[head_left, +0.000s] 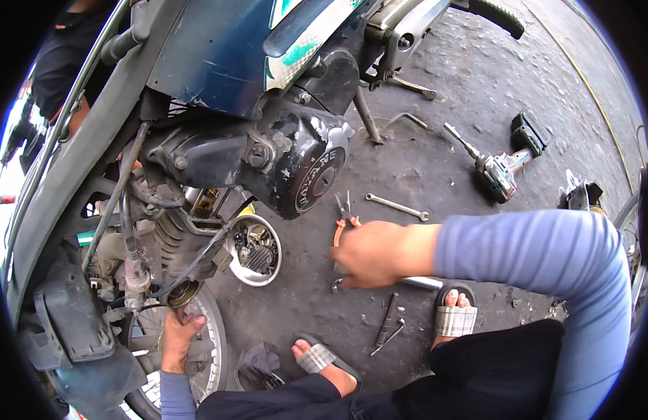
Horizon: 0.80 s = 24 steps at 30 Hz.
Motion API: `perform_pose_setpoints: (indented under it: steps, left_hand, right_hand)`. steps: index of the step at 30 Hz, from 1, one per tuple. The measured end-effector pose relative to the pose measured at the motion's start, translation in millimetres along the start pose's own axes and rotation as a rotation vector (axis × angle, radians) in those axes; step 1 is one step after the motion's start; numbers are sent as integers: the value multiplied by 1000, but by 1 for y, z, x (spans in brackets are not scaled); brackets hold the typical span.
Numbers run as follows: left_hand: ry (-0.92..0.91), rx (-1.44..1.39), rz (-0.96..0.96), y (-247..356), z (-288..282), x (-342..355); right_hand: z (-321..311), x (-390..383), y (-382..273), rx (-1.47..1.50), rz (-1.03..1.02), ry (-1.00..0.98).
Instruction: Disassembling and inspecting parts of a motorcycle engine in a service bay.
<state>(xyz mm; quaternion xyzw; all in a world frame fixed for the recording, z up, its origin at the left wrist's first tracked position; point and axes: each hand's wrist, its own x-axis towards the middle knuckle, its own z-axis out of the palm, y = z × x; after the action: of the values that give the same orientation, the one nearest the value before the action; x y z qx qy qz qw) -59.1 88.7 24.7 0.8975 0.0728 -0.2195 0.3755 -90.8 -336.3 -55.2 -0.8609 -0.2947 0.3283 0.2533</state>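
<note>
My left hand (184, 329) reaches up to the open, round end of the engine cylinder (180, 294) above a spoked wheel (213, 357); its thumb shows, but the other fingers are mostly hidden. My right hand (366, 255) is blurred over the floor at orange-handled pliers (340, 229), and whether it grips them is unclear. Beneath it lies a chrome tool (422, 283), partly covered. A combination wrench (395, 206) is just beyond the pliers. A white bowl of metal parts (271, 274) stands between my hands. Above it is the motorbike's scuffed black engine cover (261, 168).
A cordless impact driver (499, 175) lies right on the dark floor (464, 105), near a black case (583, 192). A dark bar (387, 318) and thin wrench (387, 339) lie near my sandalled feet, a cloth (257, 360) left of them. Another person (61, 49) is behind the bike.
</note>
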Motion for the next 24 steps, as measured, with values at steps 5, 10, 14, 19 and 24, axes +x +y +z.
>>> perform_pose_setpoints:
  steps: [5, 10, 14, 19, 24]
  left_hand:
    - [183, -323, 303, 21, 0, 7]
    - [303, -533, 483, 33, 19, 22]
    - [302, -370, 308, 17, 0, 46]
    - [310, -333, 350, 8, -4, 50]
    - [373, -219, 335, 20, 9, 45]
  right_hand:
    - [16, 106, -27, 755, -231, 366]
    - [41, 186, -63, 1722, -436, 797]
    - [33, 189, -90, 1880, -624, 948]
    - [26, 189, -110, 1949, -632, 997]
    - [27, 194, -113, 2117, -695, 1010]
